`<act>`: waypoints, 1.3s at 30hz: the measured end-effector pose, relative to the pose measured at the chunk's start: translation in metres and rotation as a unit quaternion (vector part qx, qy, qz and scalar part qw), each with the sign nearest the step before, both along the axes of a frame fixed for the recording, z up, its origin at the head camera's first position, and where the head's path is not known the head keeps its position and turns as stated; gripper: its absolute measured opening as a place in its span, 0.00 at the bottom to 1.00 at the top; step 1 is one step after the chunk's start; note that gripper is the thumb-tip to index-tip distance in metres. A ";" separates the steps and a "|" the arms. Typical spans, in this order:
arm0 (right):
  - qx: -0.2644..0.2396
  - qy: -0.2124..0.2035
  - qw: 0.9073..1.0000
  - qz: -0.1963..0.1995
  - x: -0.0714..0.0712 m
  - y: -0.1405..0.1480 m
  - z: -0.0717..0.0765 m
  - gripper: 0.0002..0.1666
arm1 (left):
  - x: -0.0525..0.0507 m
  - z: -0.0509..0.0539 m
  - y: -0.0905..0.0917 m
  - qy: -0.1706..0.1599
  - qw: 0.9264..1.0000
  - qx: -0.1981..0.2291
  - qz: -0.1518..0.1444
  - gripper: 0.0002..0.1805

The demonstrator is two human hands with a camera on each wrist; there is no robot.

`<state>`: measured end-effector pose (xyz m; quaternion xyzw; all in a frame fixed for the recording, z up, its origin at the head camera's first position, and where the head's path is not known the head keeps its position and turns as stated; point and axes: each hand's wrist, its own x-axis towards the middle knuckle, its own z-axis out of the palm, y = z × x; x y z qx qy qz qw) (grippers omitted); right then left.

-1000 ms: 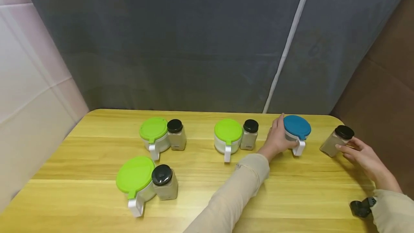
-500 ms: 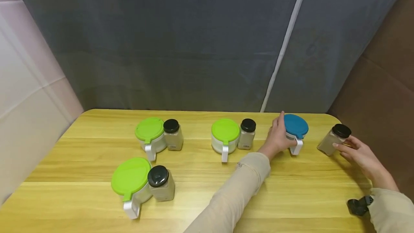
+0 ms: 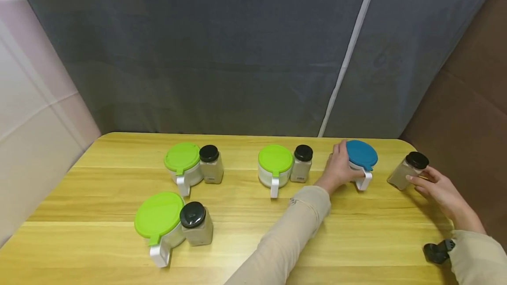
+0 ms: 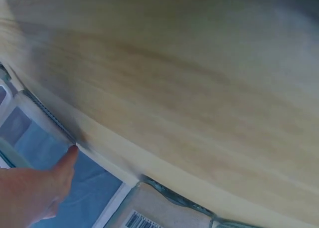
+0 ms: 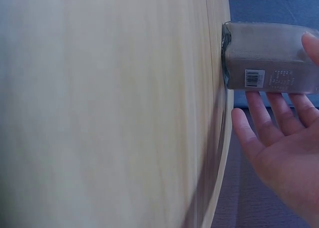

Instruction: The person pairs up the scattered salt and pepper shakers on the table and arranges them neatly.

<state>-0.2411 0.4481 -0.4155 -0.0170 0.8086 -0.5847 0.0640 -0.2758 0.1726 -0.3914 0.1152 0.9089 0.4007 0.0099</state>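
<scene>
A white-handled pot with a blue lid (image 3: 361, 154) stands near the far right of the table. My left hand (image 3: 336, 171) grips it, fingers along its left side and thumb at the handle. To its right, my right hand (image 3: 445, 195) holds a square, black-capped spice jar (image 3: 402, 176) between thumb and fingers. The right wrist view shows that jar's barcode (image 5: 254, 78) and its base at the table surface. In the left wrist view, part of my left hand (image 4: 37, 193) shows at lower left, near another barcoded jar (image 4: 154, 208).
Pots with green lids stand at far left (image 3: 182, 157), far middle (image 3: 275, 159) and front left (image 3: 158, 215). Each has a black-capped jar (image 3: 211, 171) beside its right side. A small black object (image 3: 437, 252) is by my right sleeve. A grey curtain (image 3: 218, 56) hangs behind the table.
The head view has shifted slightly, so the things on the table appear a little further left. Both hands keep hold of the same things, with almost no movement.
</scene>
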 end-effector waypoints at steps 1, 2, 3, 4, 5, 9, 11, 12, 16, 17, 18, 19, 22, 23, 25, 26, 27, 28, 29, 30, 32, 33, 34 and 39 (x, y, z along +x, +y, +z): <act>-0.002 0.002 1.000 0.000 0.000 0.000 0.000 0.23 | 0.000 0.000 0.000 0.004 1.000 0.001 -0.001 0.53; -0.005 0.002 1.000 -0.006 -0.001 -0.001 0.000 0.22 | 0.000 0.000 0.000 0.008 1.000 0.002 -0.002 0.53; -0.011 0.002 1.000 -0.012 -0.002 -0.001 0.000 0.21 | 0.000 0.000 0.000 0.010 1.000 0.005 -0.003 0.52; -0.012 0.004 1.000 -0.008 -0.002 -0.002 0.001 0.22 | 0.000 0.000 -0.001 0.012 1.000 0.007 -0.004 0.52; -0.016 0.004 1.000 -0.011 -0.002 -0.003 0.002 0.22 | -0.001 0.000 -0.001 0.015 1.000 0.006 -0.006 0.52; 0.003 0.012 1.000 0.000 -0.001 -0.006 0.004 0.26 | -0.001 -0.001 -0.002 0.027 0.999 -0.011 -0.011 0.52; 0.007 0.012 1.000 0.000 -0.002 -0.006 0.003 0.27 | -0.001 -0.001 -0.003 0.037 0.999 -0.024 -0.013 0.52; 0.009 0.013 1.000 -0.002 -0.003 -0.006 0.002 0.26 | -0.001 -0.001 -0.004 0.041 0.999 -0.028 -0.013 0.52; -0.013 0.011 1.000 0.002 -0.005 -0.004 -0.002 0.26 | 0.000 -0.002 -0.006 0.054 0.998 -0.033 -0.017 0.52; -0.019 0.010 1.000 0.003 -0.006 -0.003 -0.003 0.26 | 0.000 -0.002 -0.007 0.056 0.998 -0.034 -0.019 0.52; -0.026 0.010 1.000 0.003 -0.007 -0.002 -0.004 0.26 | 0.000 -0.003 -0.007 0.058 0.997 -0.037 -0.020 0.52; -0.030 0.011 0.999 0.010 -0.007 -0.002 -0.005 0.27 | 0.001 -0.003 -0.008 0.059 0.997 -0.037 -0.022 0.52; -0.058 0.012 0.998 0.008 -0.009 -0.002 -0.008 0.26 | 0.001 -0.005 -0.010 0.060 0.997 -0.046 -0.026 0.52; -0.059 0.015 0.998 0.011 -0.009 -0.002 -0.008 0.24 | 0.001 -0.005 -0.011 0.059 0.997 -0.046 -0.027 0.53; -0.058 0.021 0.998 0.020 -0.009 -0.004 -0.007 0.24 | 0.001 -0.005 -0.012 0.058 0.997 -0.047 -0.030 0.53; -0.065 0.021 0.998 0.014 -0.009 -0.004 -0.007 0.23 | 0.001 -0.005 -0.012 0.057 0.997 -0.047 -0.032 0.53; -0.068 0.023 0.997 0.015 -0.009 -0.006 -0.006 0.23 | 0.002 -0.005 -0.013 0.056 0.997 -0.045 -0.035 0.52; -0.057 0.024 0.998 0.016 -0.008 -0.007 -0.004 0.24 | 0.002 -0.005 -0.013 0.056 0.997 -0.042 -0.039 0.52; -0.042 0.025 0.999 0.017 -0.006 -0.009 -0.001 0.25 | 0.003 -0.004 -0.014 0.055 0.997 -0.039 -0.044 0.52; -0.033 0.024 0.999 0.013 -0.005 -0.011 0.001 0.25 | 0.004 -0.004 -0.014 0.055 0.997 -0.036 -0.050 0.52; -0.014 0.026 1.000 0.009 -0.002 -0.015 0.006 0.28 | 0.006 -0.004 -0.014 0.053 0.996 -0.029 -0.060 0.52; -0.010 0.026 1.000 0.008 -0.001 -0.017 0.008 0.28 | 0.007 -0.004 -0.015 0.051 0.996 -0.025 -0.065 0.51; -0.002 0.026 1.000 0.005 0.000 -0.019 0.009 0.27 | 0.008 -0.004 -0.015 0.050 0.996 -0.022 -0.069 0.51; -0.022 0.035 0.999 -0.001 0.002 -0.022 0.013 0.20 | 0.013 -0.003 -0.015 0.052 0.995 -0.015 -0.084 0.50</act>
